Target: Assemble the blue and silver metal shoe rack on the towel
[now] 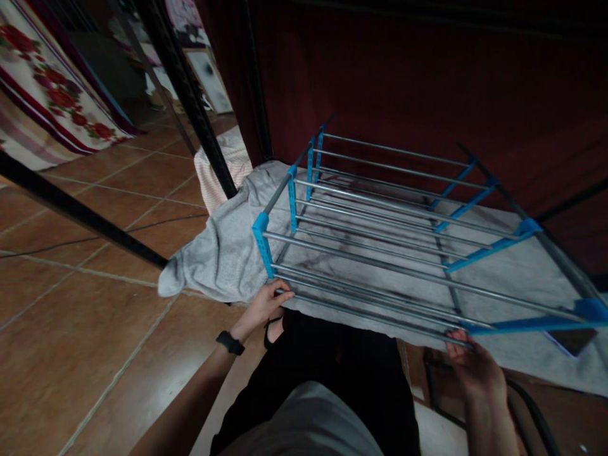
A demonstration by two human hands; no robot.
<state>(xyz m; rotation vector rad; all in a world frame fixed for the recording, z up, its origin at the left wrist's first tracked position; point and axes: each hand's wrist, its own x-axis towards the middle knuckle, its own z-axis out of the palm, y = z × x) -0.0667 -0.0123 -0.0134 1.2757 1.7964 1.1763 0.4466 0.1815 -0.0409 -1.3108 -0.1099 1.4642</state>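
Note:
A shoe rack (pixel 365 256) of grey metal tubes with blue plastic brackets lies on a grey cloth-covered surface in front of me. Along its near edge runs a thin metal rod (pixel 365 311), parallel to the other tubes. My left hand (pixel 268 301) pinches the rod's left end, just below a blue bracket (pixel 263 244). The right end is in the closed fingers of my right hand (pixel 475 364), close to the blue bracket (pixel 532 322) at the near right corner. Whether the rod's ends sit in the brackets, I cannot tell.
Grey cloth (pixel 213 253) hangs over the surface's left side. Black metal posts (pixel 185 95) stand at the left, and a dark red curtain (pixel 403 82) hangs behind. A dark flat object (pixel 572 342) lies under the rack's right side. A cable (pixel 95 239) crosses the tiled floor (pixel 118 335).

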